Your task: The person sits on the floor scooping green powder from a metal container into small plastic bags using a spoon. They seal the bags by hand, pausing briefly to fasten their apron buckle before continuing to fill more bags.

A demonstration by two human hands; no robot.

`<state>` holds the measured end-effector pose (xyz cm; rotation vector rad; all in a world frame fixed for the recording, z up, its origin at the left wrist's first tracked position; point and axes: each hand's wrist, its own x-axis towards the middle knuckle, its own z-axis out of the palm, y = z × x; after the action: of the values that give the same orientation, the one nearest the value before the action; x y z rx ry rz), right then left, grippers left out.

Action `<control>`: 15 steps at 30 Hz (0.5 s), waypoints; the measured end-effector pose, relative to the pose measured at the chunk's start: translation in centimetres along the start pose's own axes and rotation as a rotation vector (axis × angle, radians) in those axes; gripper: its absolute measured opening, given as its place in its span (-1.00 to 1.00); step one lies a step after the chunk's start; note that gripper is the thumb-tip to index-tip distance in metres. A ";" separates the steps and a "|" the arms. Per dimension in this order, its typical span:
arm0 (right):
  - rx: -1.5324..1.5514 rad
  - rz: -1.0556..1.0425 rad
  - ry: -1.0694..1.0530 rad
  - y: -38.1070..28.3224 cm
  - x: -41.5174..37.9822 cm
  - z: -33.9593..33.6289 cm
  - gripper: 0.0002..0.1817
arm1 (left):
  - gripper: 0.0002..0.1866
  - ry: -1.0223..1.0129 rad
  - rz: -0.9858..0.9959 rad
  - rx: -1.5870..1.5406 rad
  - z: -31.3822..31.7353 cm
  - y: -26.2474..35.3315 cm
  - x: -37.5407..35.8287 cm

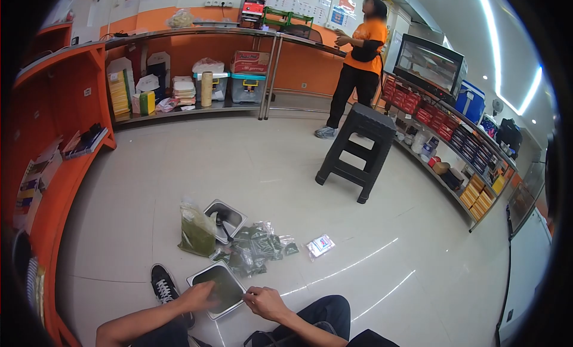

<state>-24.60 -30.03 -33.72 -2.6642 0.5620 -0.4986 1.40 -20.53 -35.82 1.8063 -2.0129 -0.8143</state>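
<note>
In the head view, a steel tray (196,276) with green powder (225,285) in it sits on the floor between my hands. My left hand (198,296) reaches over its left side; its fingers are smeared by motion. At the tray's right rim is my right hand (265,303), fingers closed in a pinch; what they hold, if anything, is too small to name. Beyond the tray stands a clear plastic bag (197,236) of green powder. Beside it is a smaller steel container (237,217) with a dark-handled utensil (224,226). Several small filled plastic packets (256,244) lie in a pile.
A pack of clear bags (320,245) lies right of the pile. Farther off are a black stool (361,147) and a person in an orange shirt (363,48). Orange shelves (65,186) stand left, a steel table (191,33) at the back and loaded shelving (453,132) right.
</note>
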 end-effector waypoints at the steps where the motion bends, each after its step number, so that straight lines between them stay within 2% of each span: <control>1: 0.008 0.002 0.011 0.1 0.0 0.1 -0.88 | -0.41 0.002 -0.006 -0.004 0.0 0.0 -0.1; 8: 0.091 0.051 0.033 1.2 0.0 1.1 -0.87 | -0.45 0.010 0.009 -0.008 0.3 -0.5 0.0; 15: 0.136 0.002 0.091 1.5 0.0 1.5 -0.87 | -0.45 0.008 0.007 0.004 0.5 -0.9 0.0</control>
<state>-24.48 -30.94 -35.64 -2.5219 0.5371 -0.6370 1.85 -20.42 -36.77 1.8010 -2.0160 -0.8008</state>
